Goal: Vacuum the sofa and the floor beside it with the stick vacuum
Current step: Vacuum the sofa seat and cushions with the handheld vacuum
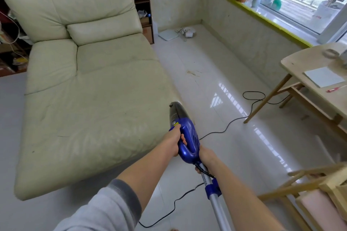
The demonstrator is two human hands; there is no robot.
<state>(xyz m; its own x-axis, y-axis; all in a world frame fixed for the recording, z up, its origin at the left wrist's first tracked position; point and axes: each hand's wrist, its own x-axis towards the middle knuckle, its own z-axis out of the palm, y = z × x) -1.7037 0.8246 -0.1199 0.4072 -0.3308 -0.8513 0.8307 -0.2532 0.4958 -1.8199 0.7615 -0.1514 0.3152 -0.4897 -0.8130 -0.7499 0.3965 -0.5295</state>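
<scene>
With my left hand (173, 139) wrapped round the stick vacuum (185, 137) handle and my right hand (203, 157) gripping its tube, I judged the sofa (84, 90) came next.

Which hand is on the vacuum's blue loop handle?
The left hand grips the blue loop handle, thumb near the yellow button. The right hand holds lower, where the silver tube joins.

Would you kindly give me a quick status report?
Both hands, left and right, grip vacuum. Nozzle by sofa edge. Cord trails across floor.
</scene>
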